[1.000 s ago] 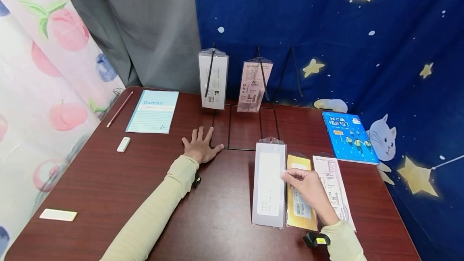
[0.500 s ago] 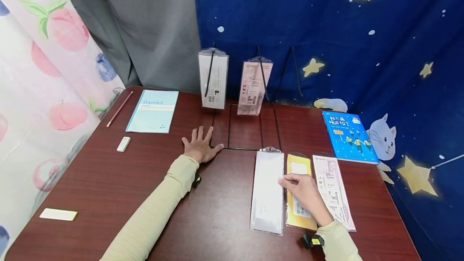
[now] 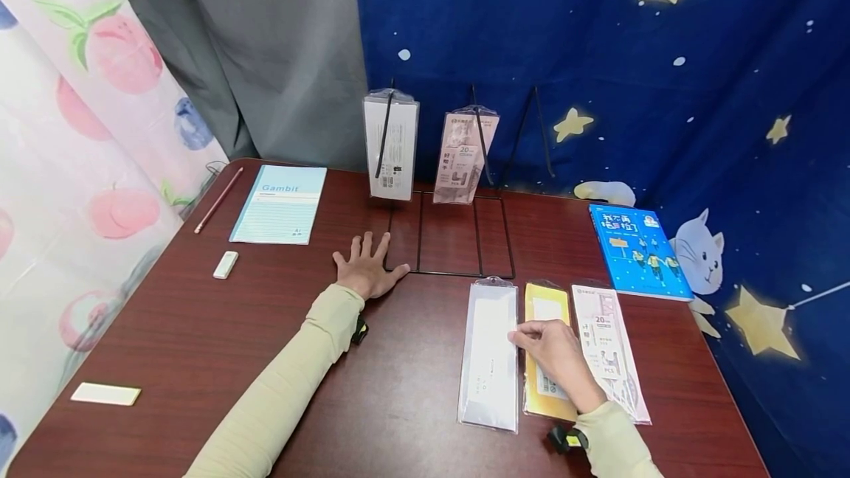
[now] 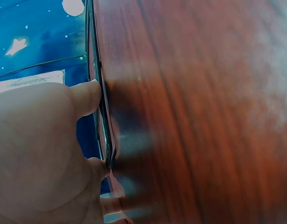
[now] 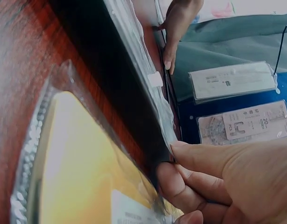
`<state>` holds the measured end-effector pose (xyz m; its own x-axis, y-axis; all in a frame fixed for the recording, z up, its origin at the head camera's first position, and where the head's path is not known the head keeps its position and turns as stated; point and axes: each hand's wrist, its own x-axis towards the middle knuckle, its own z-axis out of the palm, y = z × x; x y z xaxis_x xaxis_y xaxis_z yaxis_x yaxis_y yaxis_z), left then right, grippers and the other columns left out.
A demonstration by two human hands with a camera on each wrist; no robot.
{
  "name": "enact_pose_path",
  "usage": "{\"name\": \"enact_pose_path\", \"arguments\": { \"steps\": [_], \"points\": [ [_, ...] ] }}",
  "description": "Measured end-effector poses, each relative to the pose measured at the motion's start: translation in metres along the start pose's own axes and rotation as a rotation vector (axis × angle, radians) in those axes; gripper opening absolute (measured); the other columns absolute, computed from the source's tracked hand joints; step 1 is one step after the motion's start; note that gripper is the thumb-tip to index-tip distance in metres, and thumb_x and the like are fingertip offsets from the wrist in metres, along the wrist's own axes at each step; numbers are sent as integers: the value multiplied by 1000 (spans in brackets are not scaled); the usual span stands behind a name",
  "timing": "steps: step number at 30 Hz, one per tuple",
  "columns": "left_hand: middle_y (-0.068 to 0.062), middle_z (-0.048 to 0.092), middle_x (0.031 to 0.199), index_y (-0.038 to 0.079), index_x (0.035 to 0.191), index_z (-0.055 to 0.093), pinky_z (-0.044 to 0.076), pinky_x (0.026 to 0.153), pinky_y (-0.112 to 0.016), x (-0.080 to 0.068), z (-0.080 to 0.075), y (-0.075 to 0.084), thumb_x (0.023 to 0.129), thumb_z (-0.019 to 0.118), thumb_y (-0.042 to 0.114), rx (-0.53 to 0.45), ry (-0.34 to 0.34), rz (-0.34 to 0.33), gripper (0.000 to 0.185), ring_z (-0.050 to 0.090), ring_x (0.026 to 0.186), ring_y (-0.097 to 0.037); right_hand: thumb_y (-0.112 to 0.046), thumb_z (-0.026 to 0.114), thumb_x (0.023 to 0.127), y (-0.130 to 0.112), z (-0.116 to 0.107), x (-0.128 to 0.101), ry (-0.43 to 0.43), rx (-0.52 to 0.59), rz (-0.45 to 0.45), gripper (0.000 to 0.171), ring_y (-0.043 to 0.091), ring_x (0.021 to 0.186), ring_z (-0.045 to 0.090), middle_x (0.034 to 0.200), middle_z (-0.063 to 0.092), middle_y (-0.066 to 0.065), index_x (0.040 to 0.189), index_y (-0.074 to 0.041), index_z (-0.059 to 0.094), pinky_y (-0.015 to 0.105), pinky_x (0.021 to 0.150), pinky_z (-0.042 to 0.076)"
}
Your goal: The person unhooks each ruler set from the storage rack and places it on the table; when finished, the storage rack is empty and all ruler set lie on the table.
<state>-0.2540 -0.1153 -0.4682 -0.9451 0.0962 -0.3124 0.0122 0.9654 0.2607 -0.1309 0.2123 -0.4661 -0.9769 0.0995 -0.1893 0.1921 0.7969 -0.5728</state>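
My right hand [image 3: 522, 336] pinches the right edge of a long white packet [image 3: 489, 360] that lies on the dark wooden table [image 3: 199, 330]. The right wrist view shows my thumb and fingers [image 5: 213, 179] closed on that packet's edge [image 5: 145, 79]. Under my palm is a yellow packet [image 3: 547, 301] [image 5: 78, 168], with a pink packet [image 3: 609, 345] to its right. My left hand [image 3: 367, 271] rests flat, fingers spread, beside the black wire stand's base [image 3: 451, 274]. In the left wrist view my left hand [image 4: 36, 154] lies against the wire [image 4: 101, 107].
A white packet [image 3: 390, 142] and a pink packet [image 3: 461, 157] hang on the stand's hooks at the back. A blue book [image 3: 637, 251] lies far right. At the left are a light blue notebook [image 3: 280, 203], a pencil [image 3: 218, 200], an eraser [image 3: 226, 264] and a white strip [image 3: 106, 393].
My right hand drew the white packet toward me, off the stand's base wire, and it now lies flatter. The left hand has not moved.
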Motion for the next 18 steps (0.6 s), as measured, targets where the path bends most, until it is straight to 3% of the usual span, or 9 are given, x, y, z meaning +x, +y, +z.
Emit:
{"name": "enact_pose_path", "arguments": {
  "steps": [7, 18],
  "points": [
    [-17, 3, 176, 24, 169, 7, 7, 123, -74, 2, 2, -1, 104, 38, 66, -5, -19, -9, 83, 1, 163, -39, -28, 81, 90, -4, 1, 0, -2, -27, 19, 25, 11, 65, 56, 98, 80, 7, 108, -11, 83, 24, 62, 41],
    [-15, -3, 176, 27, 169, 0, 6, 122, -76, 15, 8, -6, 102, 35, 72, 17, -56, -13, 87, -3, 163, -39, -25, 79, 91, -9, -1, -2, 33, -73, 18, 19, 12, 61, 55, 93, 80, 8, 103, -11, 84, 27, 57, 40]
  ]
}}
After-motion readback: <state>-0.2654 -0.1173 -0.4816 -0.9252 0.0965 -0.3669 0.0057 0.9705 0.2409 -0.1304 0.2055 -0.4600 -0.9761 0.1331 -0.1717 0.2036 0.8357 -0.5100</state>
